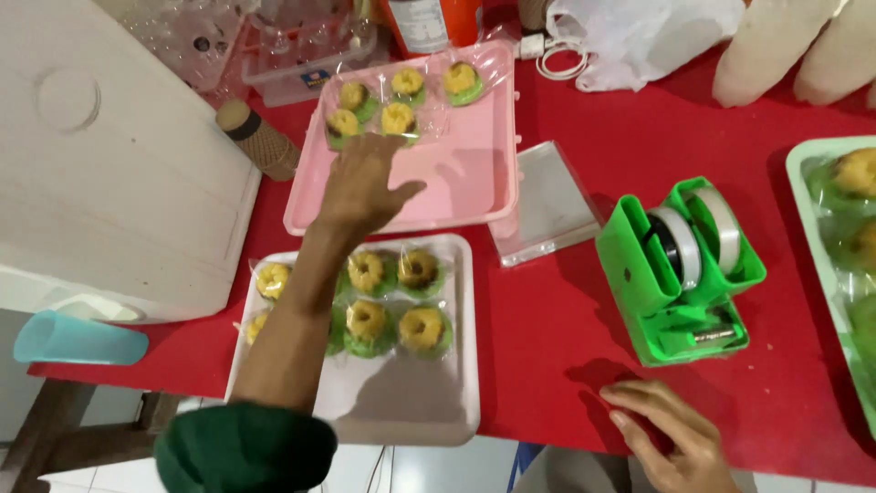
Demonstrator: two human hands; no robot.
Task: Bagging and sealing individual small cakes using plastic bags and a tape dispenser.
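My left hand (363, 185) reaches over the pink tray (456, 173), fingers spread, just below several wrapped yellow-and-green cakes (399, 119) at the tray's far end; it holds nothing that I can see. My left forearm crosses the white tray (411, 402), which carries several more wrapped cakes (422, 329). My right hand (671, 434) rests flat on the red table (566, 319) near the front edge, empty, just below the green tape dispenser (680, 265).
A stack of clear plastic wrappers (547, 201) lies right of the pink tray. A green tray of cakes (839, 237) sits at the right edge. A white box (100, 164), a light blue cup (78, 338) and a brown shaker (260, 137) stand left.
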